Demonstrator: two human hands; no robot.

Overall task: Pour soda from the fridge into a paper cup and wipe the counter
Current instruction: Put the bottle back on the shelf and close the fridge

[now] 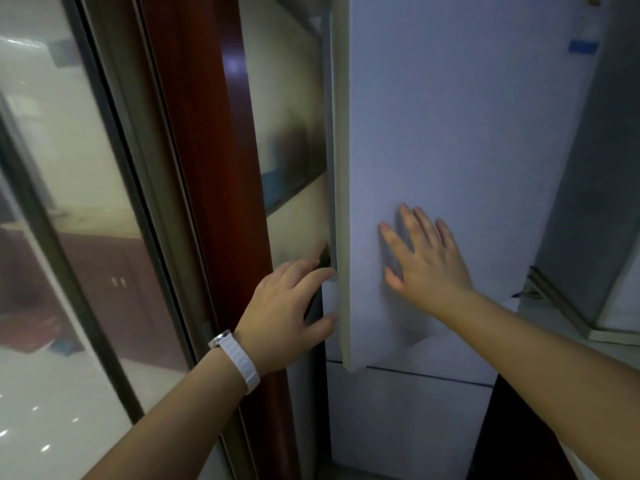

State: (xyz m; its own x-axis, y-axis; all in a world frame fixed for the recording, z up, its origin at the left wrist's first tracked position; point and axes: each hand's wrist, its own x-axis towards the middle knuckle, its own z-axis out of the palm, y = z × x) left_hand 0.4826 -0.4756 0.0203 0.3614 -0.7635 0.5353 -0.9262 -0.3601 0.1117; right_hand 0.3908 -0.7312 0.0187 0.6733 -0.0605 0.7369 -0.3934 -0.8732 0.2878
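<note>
A tall white fridge stands in front of me; its upper door (450, 116) is slightly ajar along its left edge. My left hand (287, 306), with a white watch strap on the wrist, curls its fingers round that left edge of the door. My right hand (422, 258) lies flat with spread fingers on the door's front face. The lower fridge door (408, 420) below is closed. No soda, paper cup or cloth is in view.
A red-brown wooden post (214, 168) and a glass partition (69, 202) stand close on the left of the fridge. A second grey appliance (602, 168) stands at the right, with a pale ledge beside it.
</note>
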